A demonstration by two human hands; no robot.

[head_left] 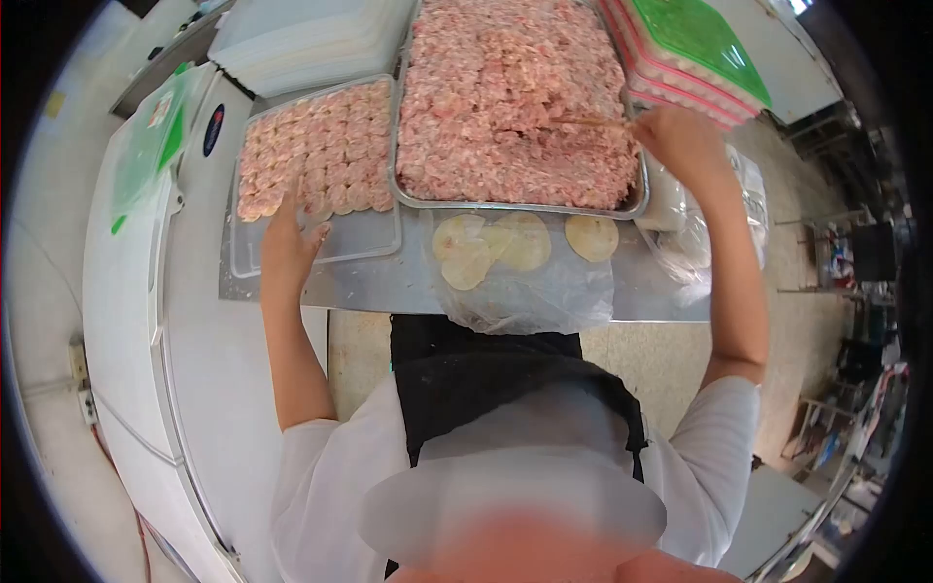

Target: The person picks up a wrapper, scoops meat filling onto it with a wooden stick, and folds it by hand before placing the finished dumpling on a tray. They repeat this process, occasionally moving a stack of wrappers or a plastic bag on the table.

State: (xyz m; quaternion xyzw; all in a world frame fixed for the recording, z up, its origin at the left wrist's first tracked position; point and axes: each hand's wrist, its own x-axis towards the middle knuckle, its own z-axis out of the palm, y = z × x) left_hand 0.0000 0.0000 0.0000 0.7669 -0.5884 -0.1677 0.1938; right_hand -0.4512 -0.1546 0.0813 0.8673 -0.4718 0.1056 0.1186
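My left hand [289, 248] reaches over the front of a clear plastic tray [335, 245]. Its fingers are stretched toward rows of small meat-filled dumplings [340, 146], with the thumb held apart. A large metal tray [525, 206] is heaped with pink minced meat [515, 97]. At that tray's right rim, my right hand [677, 144] is closed around a thin light-brown stick [588, 121], whose far end lies in the meat. Several round pale dough wrappers [525, 241] lie in front of the metal tray, some overlapping on a clear plastic bag [535, 301].
Stacked clear plastic trays [311, 44] stand at the back left. Pink trays with a green lid [695, 44] are piled at the back right. Plastic-wrapped packs [685, 228] sit below my right forearm. A white freezer [131, 291] adjoins the metal table [350, 287] on the left.
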